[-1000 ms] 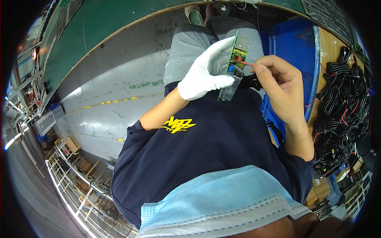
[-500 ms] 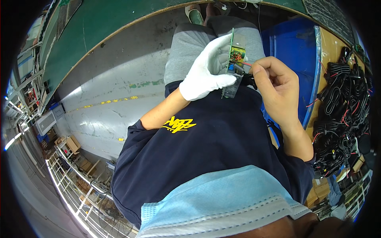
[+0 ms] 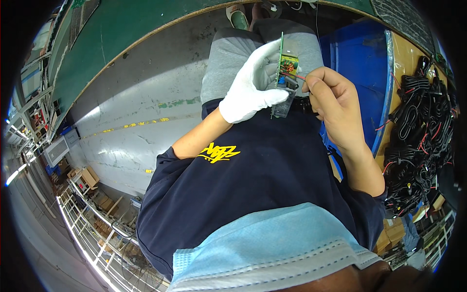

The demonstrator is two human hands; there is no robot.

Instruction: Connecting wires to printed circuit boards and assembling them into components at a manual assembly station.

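Observation:
My left hand, in a white glove, grips a green circuit board by its edges, standing it on its side above my lap. Its component side faces right, with a yellow transformer and copper coil, a blue part and a dark metal heat sink. Bare, my right hand pinches a thin red wire between thumb and forefinger. That wire reaches across to the components beside the coil; whether its tip is attached there cannot be made out. Dark cable shows just below the right fingertips.
At the right, a large bundle of black cables with red ends lies on a cardboard-covered surface beside a blue bin. A green worktable crosses the top. Cardboard boxes and white racks stand at lower left.
The board has shifted slightly left and upward in my left hand. My right hand has moved a little left with the red wire, its fingers curled closer to the board.

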